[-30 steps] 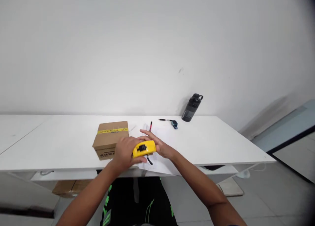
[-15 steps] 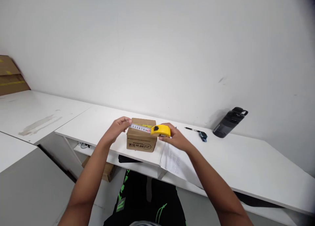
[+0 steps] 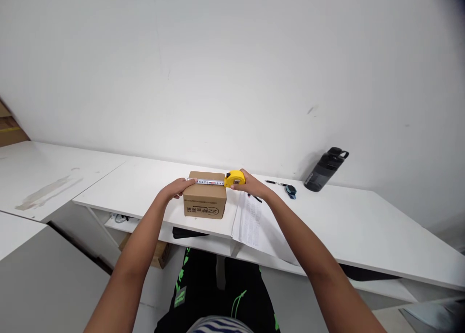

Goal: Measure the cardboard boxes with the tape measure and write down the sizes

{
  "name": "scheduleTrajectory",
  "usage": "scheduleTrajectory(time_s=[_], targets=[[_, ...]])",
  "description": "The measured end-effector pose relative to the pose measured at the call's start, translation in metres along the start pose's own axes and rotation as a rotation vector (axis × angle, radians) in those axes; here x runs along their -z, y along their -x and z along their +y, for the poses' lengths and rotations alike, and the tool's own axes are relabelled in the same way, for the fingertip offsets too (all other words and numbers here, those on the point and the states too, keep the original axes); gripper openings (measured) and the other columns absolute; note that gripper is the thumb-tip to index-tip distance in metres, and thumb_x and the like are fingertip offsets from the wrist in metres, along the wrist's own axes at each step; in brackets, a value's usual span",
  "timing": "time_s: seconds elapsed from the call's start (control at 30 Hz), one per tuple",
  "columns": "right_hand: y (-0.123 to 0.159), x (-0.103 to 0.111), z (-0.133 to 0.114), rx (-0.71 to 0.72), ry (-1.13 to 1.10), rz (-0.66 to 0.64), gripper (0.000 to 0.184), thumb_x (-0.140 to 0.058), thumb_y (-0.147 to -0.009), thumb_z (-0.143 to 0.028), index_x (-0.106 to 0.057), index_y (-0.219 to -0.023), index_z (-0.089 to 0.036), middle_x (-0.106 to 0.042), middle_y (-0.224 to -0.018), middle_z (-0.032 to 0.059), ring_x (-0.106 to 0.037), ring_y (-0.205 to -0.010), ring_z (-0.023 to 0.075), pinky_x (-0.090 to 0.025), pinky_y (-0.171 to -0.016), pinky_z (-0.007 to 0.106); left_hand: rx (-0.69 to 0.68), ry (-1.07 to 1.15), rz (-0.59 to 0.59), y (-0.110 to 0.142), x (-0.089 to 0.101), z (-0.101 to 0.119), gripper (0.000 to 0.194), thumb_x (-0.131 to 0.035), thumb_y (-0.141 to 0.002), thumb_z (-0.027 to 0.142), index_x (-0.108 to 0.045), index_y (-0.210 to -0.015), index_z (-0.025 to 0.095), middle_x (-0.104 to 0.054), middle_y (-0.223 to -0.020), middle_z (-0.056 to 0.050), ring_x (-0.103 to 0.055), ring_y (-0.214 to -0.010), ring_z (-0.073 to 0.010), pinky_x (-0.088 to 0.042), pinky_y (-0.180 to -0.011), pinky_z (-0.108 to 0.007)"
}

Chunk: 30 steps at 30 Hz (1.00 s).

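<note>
A small brown cardboard box (image 3: 204,206) with dark printing on its front stands on the white desk. Across its top lies the drawn-out blade of a yellow tape measure (image 3: 236,178), its printed numbers facing up. My left hand (image 3: 178,188) pinches the blade's free end at the box's left top edge. Wrapped round the yellow case, my right hand (image 3: 250,184) is just past the box's right edge. The fingers partly hide the case and the blade's tip.
Printed paper sheets (image 3: 250,221) lie right of the box, hanging over the desk's front edge. Farther right are a pen (image 3: 275,182), a dark watch-like item (image 3: 290,191) and a dark bottle (image 3: 325,169) near the wall. Another cardboard box (image 3: 160,254) sits below the desk.
The tape measure has come down and back onto the box top, its blade now straight and level across it. Both hands moved with it. The camera view has shifted slightly.
</note>
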State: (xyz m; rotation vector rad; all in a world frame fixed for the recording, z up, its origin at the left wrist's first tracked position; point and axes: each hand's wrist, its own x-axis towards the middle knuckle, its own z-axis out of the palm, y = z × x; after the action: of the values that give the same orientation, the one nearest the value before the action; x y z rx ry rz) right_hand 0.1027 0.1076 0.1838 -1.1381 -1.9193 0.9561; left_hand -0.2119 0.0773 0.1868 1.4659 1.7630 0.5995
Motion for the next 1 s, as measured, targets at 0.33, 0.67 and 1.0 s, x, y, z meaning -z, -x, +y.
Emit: scheduleTrajectory(time_s=[0.33, 0.67, 1.0], targets=[[0.034, 0.007, -0.010, 0.102, 0.215, 0.127, 0.036, -0.071, -0.073, -0.045, -0.054, -0.097, -0.024, -0.063, -0.086, 0.0012, -0.057, -0.075, 0.0208, -0.043, -0.062, 0.032, -0.144, 0.109, -0.001, 0.007, 0.028, -0.003, 0.053, -0.056, -0.072, 0.071, -0.045, -0.063, 0.020, -0.043, -0.057, 0.002, -0.039, -0.052, -0.0112, -0.039, -0.055, -0.027], [0.109, -0.140, -0.056, 0.350, 0.199, 0.184, 0.068, -0.059, -0.078, -0.022, -0.037, -0.141, -0.032, -0.041, -0.151, 0.0108, -0.055, -0.120, 0.0364, -0.052, -0.078, 0.046, -0.389, -0.064, 0.044, -0.058, 0.000, 0.075, 0.038, -0.057, -0.078, 0.056, -0.057, -0.077, 0.018, -0.059, -0.076, -0.004, -0.050, -0.069, -0.0156, -0.043, -0.067, -0.028], [0.048, -0.147, -0.058, 0.157, 0.096, 0.370, 0.062, -0.068, -0.071, -0.046, -0.044, -0.124, -0.028, -0.059, -0.121, 0.0106, -0.062, -0.102, 0.0321, -0.052, -0.082, 0.048, -0.341, -0.401, -0.085, -0.054, -0.015, 0.064, 0.052, -0.043, -0.082, 0.068, -0.066, -0.079, 0.022, -0.072, -0.089, -0.008, -0.063, -0.075, -0.0247, -0.045, -0.069, -0.033]])
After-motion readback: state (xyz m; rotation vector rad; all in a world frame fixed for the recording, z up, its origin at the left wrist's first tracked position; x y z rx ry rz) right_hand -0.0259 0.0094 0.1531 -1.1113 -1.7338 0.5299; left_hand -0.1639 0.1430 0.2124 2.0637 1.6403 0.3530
